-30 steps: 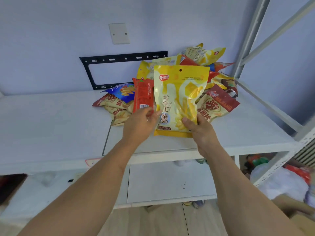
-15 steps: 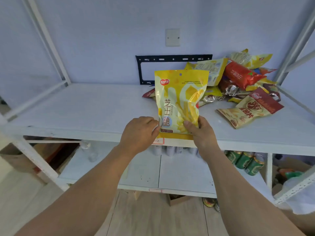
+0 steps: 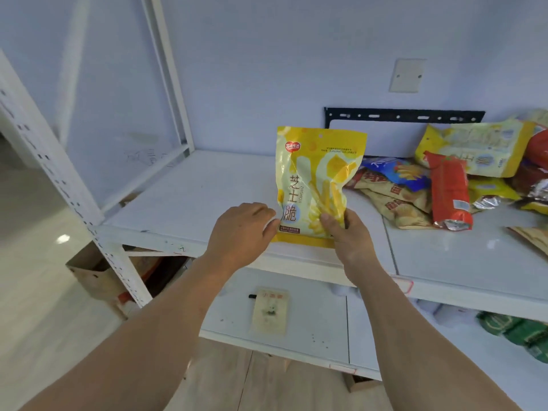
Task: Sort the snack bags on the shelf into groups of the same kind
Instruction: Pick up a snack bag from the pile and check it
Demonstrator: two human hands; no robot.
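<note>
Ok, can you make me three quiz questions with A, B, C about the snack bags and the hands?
1. Where is the pile of mixed snack bags?
A. right end of the white shelf board
B. left end
C. on the floor

2. What colour is the tall glossy cheese-stick bag being held?
A. green
B. yellow
C. purple

3. How is that bag held?
A. lying flat, untouched
B. hanging from a hook
C. upright, bottom edge gripped

Answers:
1 A, the heap sits on the right while the left part shows only board.
2 B, its front is yellow and cream.
3 C, the right hand pinches its lower corner, the left hand touches the lower left edge, and it stands up.
</note>
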